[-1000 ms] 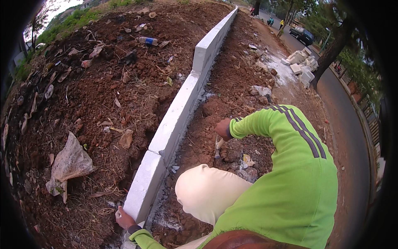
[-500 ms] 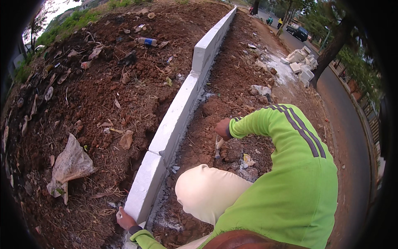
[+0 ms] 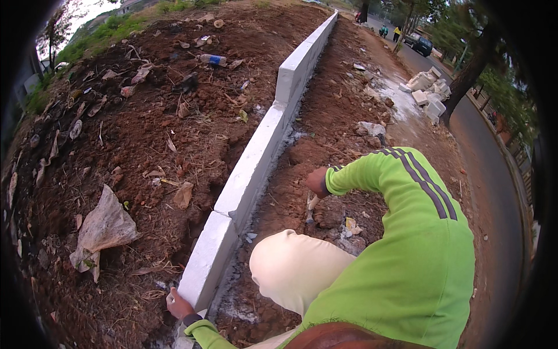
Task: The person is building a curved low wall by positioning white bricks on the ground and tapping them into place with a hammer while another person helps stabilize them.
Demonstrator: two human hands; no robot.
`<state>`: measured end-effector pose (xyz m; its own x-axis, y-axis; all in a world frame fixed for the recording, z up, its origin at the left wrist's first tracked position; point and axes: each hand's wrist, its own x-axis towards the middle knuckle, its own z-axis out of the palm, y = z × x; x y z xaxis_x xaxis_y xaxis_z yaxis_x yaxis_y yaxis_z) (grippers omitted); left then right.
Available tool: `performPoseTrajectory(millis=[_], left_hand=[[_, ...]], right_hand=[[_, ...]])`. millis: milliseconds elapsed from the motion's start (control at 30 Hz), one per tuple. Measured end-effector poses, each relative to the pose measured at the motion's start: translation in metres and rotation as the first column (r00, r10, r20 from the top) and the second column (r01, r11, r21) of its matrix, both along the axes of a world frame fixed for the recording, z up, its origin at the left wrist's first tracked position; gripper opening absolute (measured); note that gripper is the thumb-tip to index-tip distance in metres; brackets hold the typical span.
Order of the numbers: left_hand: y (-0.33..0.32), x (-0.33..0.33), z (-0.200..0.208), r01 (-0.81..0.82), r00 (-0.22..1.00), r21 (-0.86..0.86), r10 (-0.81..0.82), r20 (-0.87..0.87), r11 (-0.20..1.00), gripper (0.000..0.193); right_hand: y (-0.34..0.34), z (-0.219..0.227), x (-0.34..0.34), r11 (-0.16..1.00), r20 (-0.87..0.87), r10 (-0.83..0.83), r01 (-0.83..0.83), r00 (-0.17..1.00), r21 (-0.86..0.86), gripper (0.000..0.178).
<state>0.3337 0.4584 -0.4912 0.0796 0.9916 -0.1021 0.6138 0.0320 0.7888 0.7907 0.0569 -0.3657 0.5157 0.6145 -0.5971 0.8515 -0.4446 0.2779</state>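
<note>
My left hand (image 3: 180,305) is at the near end of a white wall block (image 3: 204,262), its fingers curled against the block's left side and end. This block lies end to end with a longer white block (image 3: 250,157) in a low row, with a thin joint between them. Over the soil right of the row, my right hand (image 3: 318,182) is closed round a tool with a pale handle (image 3: 313,202). The tool's greyish lower end points down at the ground, and its kind cannot be made out. My bent knee (image 3: 296,267) in cream trousers is beside the row.
Farther off, a taller white course (image 3: 296,70) continues the row. Left lie a dirty torn sack (image 3: 104,227), a plastic bottle (image 3: 213,60) and scattered litter. Broken white blocks (image 3: 430,96) are piled by a tree trunk (image 3: 471,70); a road (image 3: 482,168) with a dark car (image 3: 419,45) runs at right.
The scene has shifted slightly right and down in the view. Both hands keep about the same places against the block and over the soil.
</note>
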Motion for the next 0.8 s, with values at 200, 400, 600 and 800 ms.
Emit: performPoseTrajectory(millis=[200,400,600,800], left_hand=[[-0.002,0.0,0.003,0.001,1.0,0.006,-0.001,0.014,1.0,0.045],[-0.003,-0.003,0.0,-0.023,1.0,0.043,0.022,0.018,0.999,0.044],[-0.009,0.003,0.009,-0.008,0.999,0.036,0.01,-0.044,0.999,0.045],[-0.007,0.011,0.008,-0.015,0.995,0.106,0.025,-0.097,0.994,0.046]], right_hand=[[0.004,0.011,-0.008,1.0,0.013,-0.009,0.009,1.0,-0.009,0.037],[0.005,0.018,-0.015,1.0,-0.002,-0.019,0.019,1.0,-0.007,0.036],[0.004,0.023,-0.016,0.998,-0.012,-0.052,0.051,0.999,-0.044,0.039],[0.009,0.022,0.0,0.999,0.001,-0.032,0.032,0.999,-0.041,0.038]])
